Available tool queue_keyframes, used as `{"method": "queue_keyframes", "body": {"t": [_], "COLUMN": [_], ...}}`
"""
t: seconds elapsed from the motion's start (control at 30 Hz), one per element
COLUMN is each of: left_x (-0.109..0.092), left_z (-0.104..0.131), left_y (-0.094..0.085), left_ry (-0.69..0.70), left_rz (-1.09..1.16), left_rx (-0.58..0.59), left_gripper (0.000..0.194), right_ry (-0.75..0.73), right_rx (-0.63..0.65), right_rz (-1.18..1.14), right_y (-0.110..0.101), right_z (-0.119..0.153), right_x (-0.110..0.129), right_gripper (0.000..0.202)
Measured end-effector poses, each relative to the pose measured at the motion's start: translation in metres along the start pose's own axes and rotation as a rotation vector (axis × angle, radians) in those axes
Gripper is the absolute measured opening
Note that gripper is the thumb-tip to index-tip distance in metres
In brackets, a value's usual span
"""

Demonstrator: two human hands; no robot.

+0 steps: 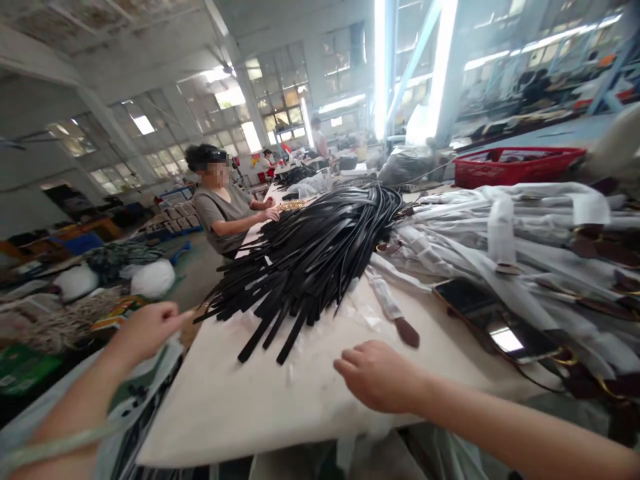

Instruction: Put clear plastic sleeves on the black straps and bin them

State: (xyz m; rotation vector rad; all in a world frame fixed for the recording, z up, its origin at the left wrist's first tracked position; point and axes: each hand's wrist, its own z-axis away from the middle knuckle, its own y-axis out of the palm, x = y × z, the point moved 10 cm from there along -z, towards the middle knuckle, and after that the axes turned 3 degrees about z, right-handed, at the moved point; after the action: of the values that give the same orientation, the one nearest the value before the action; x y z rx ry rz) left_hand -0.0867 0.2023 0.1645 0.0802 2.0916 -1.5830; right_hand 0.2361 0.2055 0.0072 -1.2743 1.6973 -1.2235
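A large bundle of black flat straps lies across the white table, its loose ends fanned toward me. My left hand is in the air off the table's left edge. Its index finger stretches toward the leftmost strap ends, the other fingers look curled, and nothing shows in it. Over the front of the table, my right hand has its fingers curled in, with no object visible in them. Just beyond it lies a wrapped strap with a dark brown tip.
White-wrapped straps with brown ends and brass-coloured rings pile up at right, a phone on them. A red basket stands behind. Across the table's left side, a co-worker handles gold-coloured pieces. Black straps also hang below the front-left edge.
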Motion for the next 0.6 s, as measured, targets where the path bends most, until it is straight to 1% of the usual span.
{"method": "queue_keyframes", "body": {"t": [0.03, 0.1, 0.13, 0.2, 0.27, 0.3, 0.37, 0.43, 0.47, 0.53, 0.6], "left_x": [-0.022, -0.074, -0.102, -0.158, -0.21, -0.233, -0.272, -0.3, -0.309, -0.314, -0.306], "left_z": [-0.02, -0.061, -0.079, -0.111, -0.135, -0.144, -0.161, -0.175, -0.181, -0.189, -0.191], "left_y": [0.024, 0.074, 0.099, 0.143, 0.178, 0.193, 0.215, 0.23, 0.235, 0.247, 0.259], "left_ry": [0.031, 0.12, 0.156, 0.204, 0.23, 0.235, 0.24, 0.239, 0.235, 0.213, 0.175], "left_rz": [0.037, 0.162, 0.235, 0.399, 0.561, 0.63, 0.741, 0.812, 0.828, 0.81, 0.727], "left_rx": [0.034, 0.076, 0.087, 0.103, 0.125, 0.139, 0.161, 0.168, 0.167, 0.169, 0.182], "left_gripper": [0.048, 0.049, 0.047, 0.04, 0.036, 0.035, 0.036, 0.037, 0.036, 0.034, 0.031], "right_ry": [0.099, 0.283, 0.361, 0.462, 0.52, 0.539, 0.569, 0.594, 0.603, 0.621, 0.631], "right_rx": [-0.005, -0.052, -0.084, -0.138, -0.151, -0.143, -0.133, -0.131, -0.13, -0.123, -0.122], "right_rz": [-0.034, -0.106, -0.137, -0.187, -0.208, -0.209, -0.209, -0.219, -0.224, -0.227, -0.219], "right_y": [0.0, 0.001, 0.003, 0.007, 0.012, 0.015, 0.017, 0.017, 0.018, 0.02, 0.024], "right_z": [0.02, 0.054, 0.067, 0.084, 0.09, 0.091, 0.089, 0.088, 0.088, 0.088, 0.089], "right_x": [-0.019, -0.047, -0.057, -0.068, -0.072, -0.073, -0.076, -0.078, -0.079, -0.081, -0.082], "right_gripper": [0.011, 0.016, 0.017, 0.019, 0.018, 0.017, 0.016, 0.016, 0.015, 0.014, 0.014]}}
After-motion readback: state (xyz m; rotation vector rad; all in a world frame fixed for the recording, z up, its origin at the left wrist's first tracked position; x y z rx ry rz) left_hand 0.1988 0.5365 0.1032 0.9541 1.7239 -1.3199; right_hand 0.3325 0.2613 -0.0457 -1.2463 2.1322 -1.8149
